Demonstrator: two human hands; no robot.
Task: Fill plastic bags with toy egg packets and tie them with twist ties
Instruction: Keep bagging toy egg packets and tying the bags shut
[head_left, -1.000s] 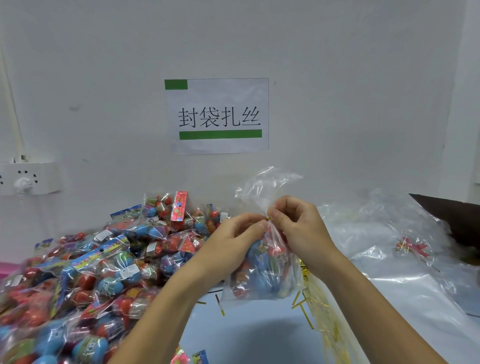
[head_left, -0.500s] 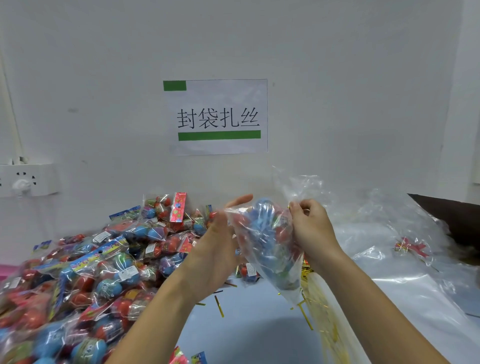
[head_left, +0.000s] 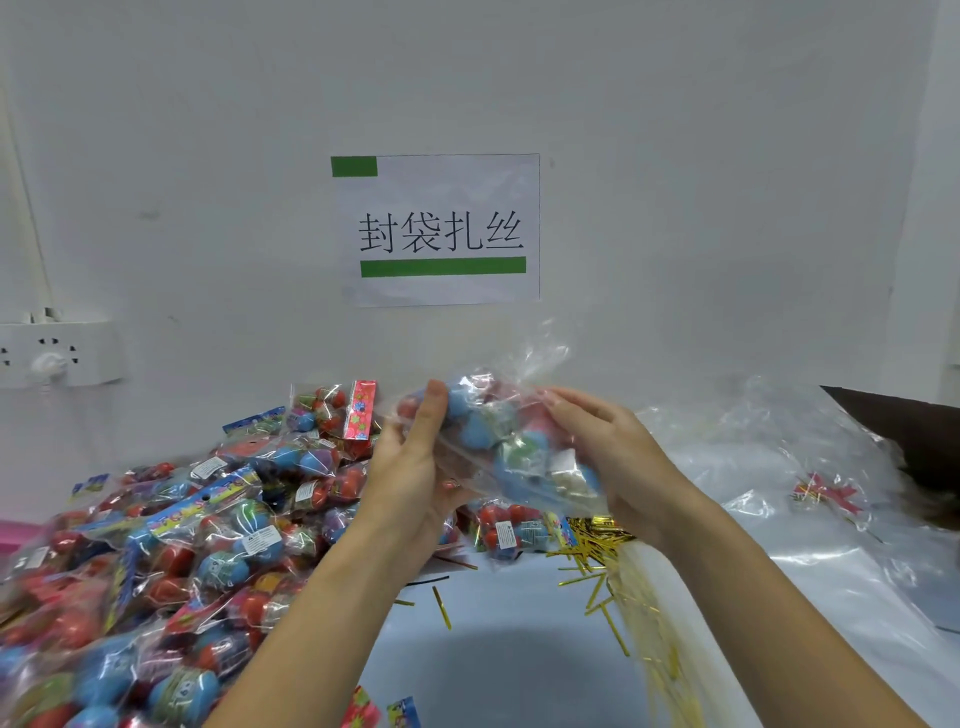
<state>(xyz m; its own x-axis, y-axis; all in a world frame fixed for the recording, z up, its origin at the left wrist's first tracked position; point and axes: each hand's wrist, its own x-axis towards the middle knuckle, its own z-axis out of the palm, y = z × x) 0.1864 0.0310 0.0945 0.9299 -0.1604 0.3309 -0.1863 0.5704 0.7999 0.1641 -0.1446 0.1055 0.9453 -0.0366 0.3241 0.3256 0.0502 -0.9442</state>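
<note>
Both hands are on the filled plastic bag (head_left: 511, 447), held up in the air above the table (head_left: 509, 654); the left hand (head_left: 410, 467) grips its left end, fingers curled up around the plastic with the fingertips near the top edge; the right hand (head_left: 608, 462) holds the right side, fingers laid fairly straight over the bag and the thumb hidden behind it, so how tightly it clamps I cannot tell. Blue, red and green toy eggs show blurred through the plastic; the bag lies tilted, its loose open neck (head_left: 540, 358) flaring up and to the right against the wall (head_left: 675, 156).

Just below the bag, a single egg packet (head_left: 506, 530) lies on the table, touching the heap of gold twist ties (head_left: 602, 545) spilling down towards the near edge; a few stray ties lie apart on the pale surface.

On the left, a big pile of egg packets (head_left: 171, 545) crowds that whole side right up to the left forearm. On the right, a stack of empty clear bags (head_left: 779, 467) spreads out to the far edge, with a small red item (head_left: 826, 493) inside the plastic. The open room is the bare strip of table between the forearms.

On the wall above, a paper sign (head_left: 441, 228) with green bars; at the left edge, a white power socket (head_left: 57, 353).
</note>
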